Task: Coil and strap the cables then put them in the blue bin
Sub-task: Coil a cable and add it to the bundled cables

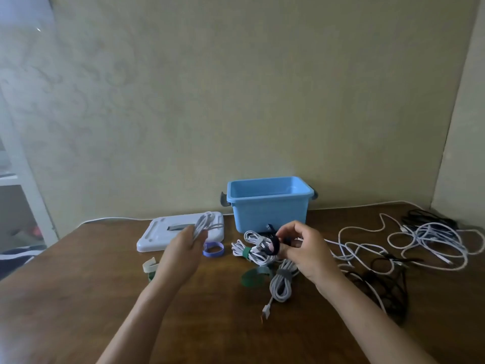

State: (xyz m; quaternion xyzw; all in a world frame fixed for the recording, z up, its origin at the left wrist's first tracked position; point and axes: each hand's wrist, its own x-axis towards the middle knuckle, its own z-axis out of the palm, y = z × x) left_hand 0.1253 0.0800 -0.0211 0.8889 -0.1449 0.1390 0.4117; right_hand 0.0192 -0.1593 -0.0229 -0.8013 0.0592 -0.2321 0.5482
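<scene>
A dark brown wood-grain bench (78, 298) is seen set against a pale, mottled wall (236, 88); a white frame (23, 179) stands at far left.

The blue bin (270, 206), smooth plastic and rectangular with grey side latches, is placed at the back of the bench against the wall, its top open. Its white lid (157, 237), flat with rounded corners, lies just left of it.

The left hand (183, 248) is closed round a coiled white cable (206, 223), held up over the lid. The right hand (301, 248) is curled, its fingers pinching a black strap (273, 246) looped above the bundles.

Strapped bundles lie in front of the bin: white coils bound with a green strap (246, 253), and a grey braided coil (282, 282) bound with a grey band. Loose straps are noted: a purple loop (213, 250), a flat green one (253, 277), and a cream one (149, 265) beside the left wrist.

At right, loose white cables (433, 243) and black cables (385, 282) are sprawled in tangled loops on the bench.
</scene>
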